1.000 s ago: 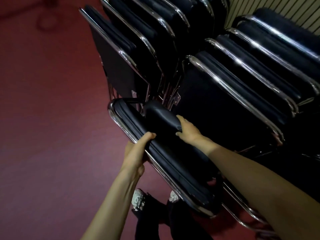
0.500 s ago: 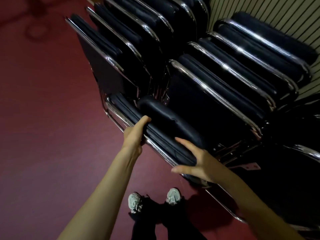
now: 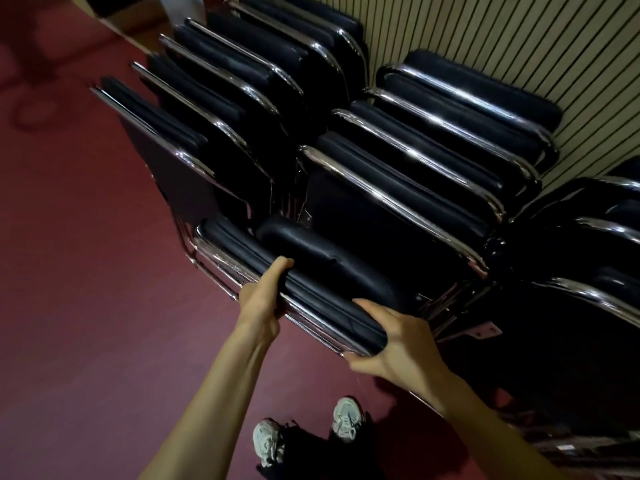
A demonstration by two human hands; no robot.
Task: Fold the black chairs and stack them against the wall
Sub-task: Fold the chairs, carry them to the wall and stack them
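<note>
Both hands are on one folded black chair (image 3: 311, 271), the nearest of the lot, held tilted with its chrome tube frame (image 3: 221, 268) toward the person. The left hand (image 3: 261, 301) is clamped on the near long edge — thumb over the top of the padded backrest, fingers curled under the chrome tube. The right hand (image 3: 398, 341) wraps the chair's right end, thumb lying along the top of the cushion, fingers hooked round below the frame.

The held chair lies just in front of the stacked rows, its far edge close against the next folded chair (image 3: 398, 216); whether they touch cannot be told in the dark gap.

Behind it, two rows of folded chairs lean toward the ribbed wall panel (image 3: 519, 39) — left row (image 3: 242, 109), right row (image 3: 450, 133). More folded chairs (image 3: 595, 237) sit at the far right, partly cut off.

Dark red floor (image 3: 86, 271) all round. Two light sneakers (image 3: 266, 441) show below, between the forearms, toes toward the chairs.
</note>
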